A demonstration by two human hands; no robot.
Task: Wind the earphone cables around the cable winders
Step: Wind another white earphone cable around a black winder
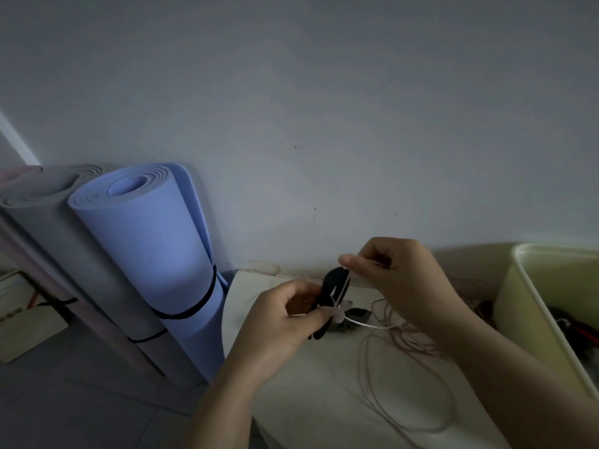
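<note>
My left hand (285, 322) grips a black cable winder (332, 288), held upright above the white table (311, 400). A white earphone cable (366, 325) crosses the winder's face and trails off to the right onto the table. My right hand (398, 273) pinches that white cable just above the winder's top end. A second, grey winder (356, 315) lies on the table behind the black one. A thin pinkish cable (408, 367) lies in loose loops on the table below my right forearm.
A pale yellow bin (531, 306) with dark items inside stands at the right. Two rolled mats, blue (155, 254) and grey (74, 254), lean against the wall left of the table. The wall runs close behind.
</note>
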